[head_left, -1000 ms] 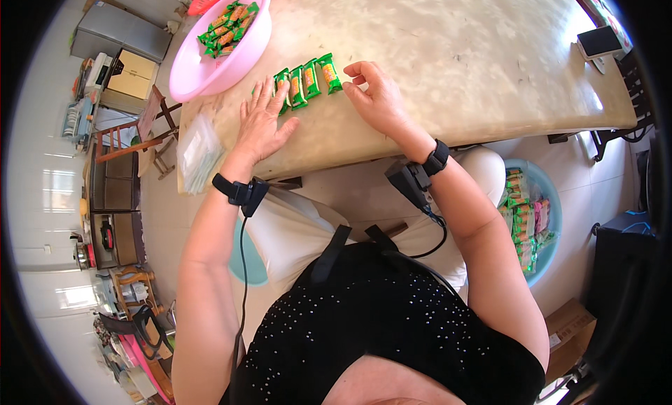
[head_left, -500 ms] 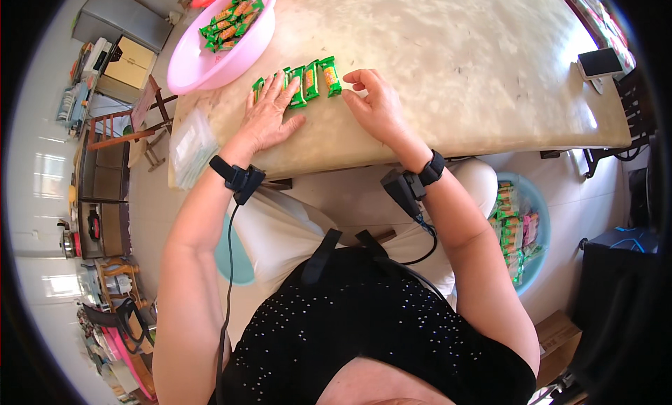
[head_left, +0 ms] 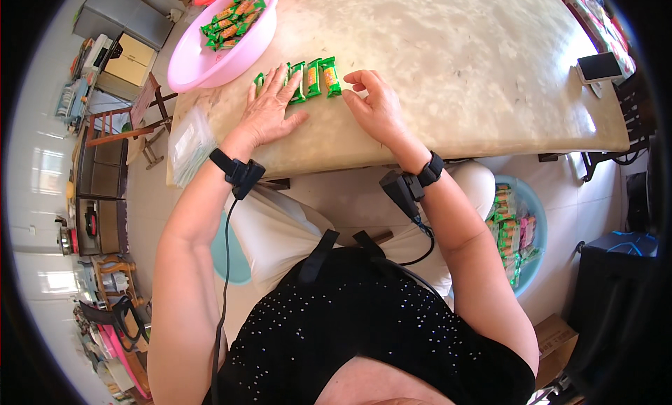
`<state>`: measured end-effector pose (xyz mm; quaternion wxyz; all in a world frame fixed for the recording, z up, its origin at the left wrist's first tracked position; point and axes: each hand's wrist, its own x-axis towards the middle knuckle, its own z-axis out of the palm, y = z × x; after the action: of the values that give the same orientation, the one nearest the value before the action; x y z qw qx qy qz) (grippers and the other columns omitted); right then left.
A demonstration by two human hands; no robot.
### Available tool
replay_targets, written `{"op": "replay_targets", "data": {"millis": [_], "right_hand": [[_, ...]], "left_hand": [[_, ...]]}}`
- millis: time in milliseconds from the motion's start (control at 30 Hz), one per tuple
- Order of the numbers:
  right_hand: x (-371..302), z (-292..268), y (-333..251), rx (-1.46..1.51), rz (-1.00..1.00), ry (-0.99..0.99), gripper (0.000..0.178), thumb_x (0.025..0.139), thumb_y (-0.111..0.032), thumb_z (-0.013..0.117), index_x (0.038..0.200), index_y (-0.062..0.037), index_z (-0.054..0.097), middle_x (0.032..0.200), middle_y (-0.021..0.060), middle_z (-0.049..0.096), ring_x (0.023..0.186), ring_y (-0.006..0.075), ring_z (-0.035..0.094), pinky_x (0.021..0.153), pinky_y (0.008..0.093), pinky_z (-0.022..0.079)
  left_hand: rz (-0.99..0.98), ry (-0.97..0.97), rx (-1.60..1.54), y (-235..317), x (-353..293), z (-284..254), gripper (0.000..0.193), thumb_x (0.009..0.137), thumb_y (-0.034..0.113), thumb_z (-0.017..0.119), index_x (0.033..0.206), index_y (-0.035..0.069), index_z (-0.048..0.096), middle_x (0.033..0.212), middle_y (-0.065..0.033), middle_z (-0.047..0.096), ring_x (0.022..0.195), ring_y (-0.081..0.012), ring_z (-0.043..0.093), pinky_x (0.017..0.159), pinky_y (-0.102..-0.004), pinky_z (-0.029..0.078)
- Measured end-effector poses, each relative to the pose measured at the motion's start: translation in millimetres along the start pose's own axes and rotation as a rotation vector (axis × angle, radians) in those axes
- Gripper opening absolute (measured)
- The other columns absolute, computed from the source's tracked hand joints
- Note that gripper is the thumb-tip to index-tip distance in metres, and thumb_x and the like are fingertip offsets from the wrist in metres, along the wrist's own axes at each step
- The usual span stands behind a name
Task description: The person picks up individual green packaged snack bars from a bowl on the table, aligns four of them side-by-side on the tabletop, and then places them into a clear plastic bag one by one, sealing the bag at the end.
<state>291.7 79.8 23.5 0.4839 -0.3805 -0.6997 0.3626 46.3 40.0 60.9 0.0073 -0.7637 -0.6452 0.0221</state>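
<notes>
Several green-wrapped snack packets (head_left: 330, 77) lie side by side in a row on the table. My left hand (head_left: 269, 108) rests over the left part of this row, fingers stretched out and spread, covering some of the packets. Just right of the row's last packet is my right hand (head_left: 374, 105), its fingers bent and thumb and forefinger apart, with nothing seen between them. A gap shows between that hand and the packet. More packets of the same kind (head_left: 231, 28) are heaped in a pink basin (head_left: 203, 74) at the far left.
A stack of clear plastic bags (head_left: 192, 144) lies at the table's (head_left: 448, 62) left edge. On the floor to my right stands a blue tub (head_left: 540, 223) full of bagged packets. A small dark device (head_left: 598, 67) sits at the table's right end.
The packets under my left hand have shifted slightly and sit closer in line with the others. My right hand has hardly moved.
</notes>
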Motion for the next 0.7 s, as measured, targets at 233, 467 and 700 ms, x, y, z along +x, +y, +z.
{"op": "replay_targets", "data": {"millis": [233,467,700], "right_hand": [[0.5,2.5,1.2,-0.013,-0.031,0.023,0.024,0.087,-0.013,0.066,0.109,-0.0032,0.065,0.102,0.0110,0.064,0.091,0.0203,0.064,0.069,0.0307,0.055],[0.6,3.0,-0.2,0.106,0.044,0.054,0.023,0.086,-0.013,0.066,0.107,-0.0035,0.062,0.106,0.0146,0.065,0.094,0.0274,0.064,0.069,0.0369,0.053],[1.1,3.7,2.9,0.096,0.017,0.074,0.024,0.084,-0.012,0.067,0.106,-0.0035,0.062,0.103,0.0141,0.065,0.092,0.0269,0.064,0.069,0.0369,0.053]], "left_hand": [[0.175,0.027,0.027,41.4,4.3,-8.1,0.087,0.086,0.060,0.061,0.157,0.032,0.019,0.164,-0.0143,0.014,0.151,-0.0358,0.013,0.118,-0.0605,0.008],[0.220,0.002,-0.002,62.4,10.3,-9.9,0.083,0.086,0.061,0.060,0.155,0.028,0.029,0.163,-0.0149,0.017,0.150,-0.0338,0.017,0.118,-0.0608,0.010],[0.146,-0.018,0.001,62.3,18.6,-14.8,0.086,0.086,0.061,0.060,0.156,0.023,0.027,0.163,-0.0155,0.016,0.151,-0.0323,0.014,0.119,-0.0598,0.010]]}}
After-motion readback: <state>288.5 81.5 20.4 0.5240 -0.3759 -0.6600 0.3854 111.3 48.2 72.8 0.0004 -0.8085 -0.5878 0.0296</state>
